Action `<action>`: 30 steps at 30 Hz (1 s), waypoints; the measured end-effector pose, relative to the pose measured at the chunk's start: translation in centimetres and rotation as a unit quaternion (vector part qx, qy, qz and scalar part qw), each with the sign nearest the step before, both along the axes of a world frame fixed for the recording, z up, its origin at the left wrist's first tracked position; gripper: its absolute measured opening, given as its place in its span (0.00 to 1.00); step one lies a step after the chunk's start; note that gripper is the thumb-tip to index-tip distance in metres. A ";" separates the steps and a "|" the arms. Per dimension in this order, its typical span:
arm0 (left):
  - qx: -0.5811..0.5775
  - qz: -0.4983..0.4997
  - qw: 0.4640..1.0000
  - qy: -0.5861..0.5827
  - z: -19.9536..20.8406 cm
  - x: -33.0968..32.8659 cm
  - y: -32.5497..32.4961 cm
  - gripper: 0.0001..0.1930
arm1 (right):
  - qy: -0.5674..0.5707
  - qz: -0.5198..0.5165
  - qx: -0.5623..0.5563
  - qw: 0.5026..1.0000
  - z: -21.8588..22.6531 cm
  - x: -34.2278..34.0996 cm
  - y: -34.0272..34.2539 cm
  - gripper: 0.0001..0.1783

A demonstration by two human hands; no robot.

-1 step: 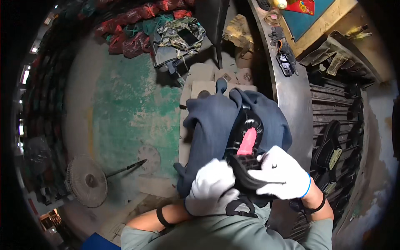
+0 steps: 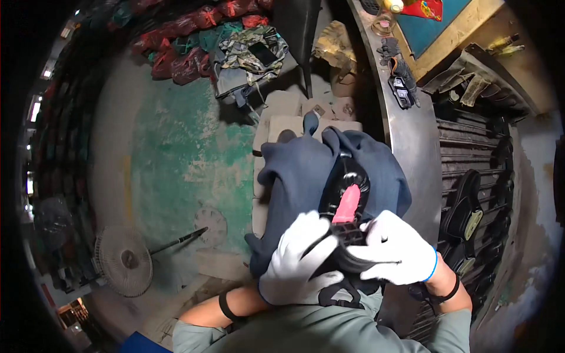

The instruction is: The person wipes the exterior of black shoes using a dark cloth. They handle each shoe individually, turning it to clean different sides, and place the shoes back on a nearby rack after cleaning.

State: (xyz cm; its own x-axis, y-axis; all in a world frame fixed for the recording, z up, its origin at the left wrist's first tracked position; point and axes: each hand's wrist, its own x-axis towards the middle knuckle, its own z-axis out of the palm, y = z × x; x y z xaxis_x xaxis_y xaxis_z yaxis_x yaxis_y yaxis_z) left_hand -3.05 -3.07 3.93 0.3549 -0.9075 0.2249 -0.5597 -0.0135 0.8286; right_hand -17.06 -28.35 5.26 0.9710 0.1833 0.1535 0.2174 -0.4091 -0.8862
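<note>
Between my legs stands a black shoe upper (image 2: 334,187), its underside up, with a bright pink patch (image 2: 348,203) along the middle. A black rubber shoe sole (image 2: 348,234) with a grid pattern is bent over its near end. My right hand (image 2: 393,250), in a white knit glove, grips the sole's right side with thumb and fingers. My left hand (image 2: 303,259), gloved the same way, curls around the sole's left edge with its fingers somewhat parted. The gloves hide part of the sole's near end.
Dark blue cloth (image 2: 294,176) covers my legs. On the right runs a metal bench (image 2: 412,159) with a black buckle-like item (image 2: 402,93), beside a rack (image 2: 465,156) holding black soles (image 2: 468,206). A fan (image 2: 123,259) stands left; a stool (image 2: 226,82) with camouflage cloth is ahead.
My left hand has loosened from a tighter fist, its fingers spreading and lifting along the sole's left side. The sole has tilted, showing more of its grid. My right hand keeps its hold.
</note>
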 end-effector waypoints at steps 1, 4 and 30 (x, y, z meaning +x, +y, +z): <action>-0.044 -0.008 0.999 -0.012 0.8 1.3 -1.9 0.23 | 0.017 0.013 0.020 1.000 0.1 0.3 -0.5 0.28; -0.052 -0.065 0.997 -0.001 -0.7 2.8 -3.0 0.24 | 0.010 -0.040 0.144 0.989 -1.3 0.4 -0.4 0.35; 0.040 0.211 0.972 -0.092 4.7 0.3 -5.6 0.41 | -0.082 -0.406 -0.123 0.902 1.2 -0.3 5.5 0.40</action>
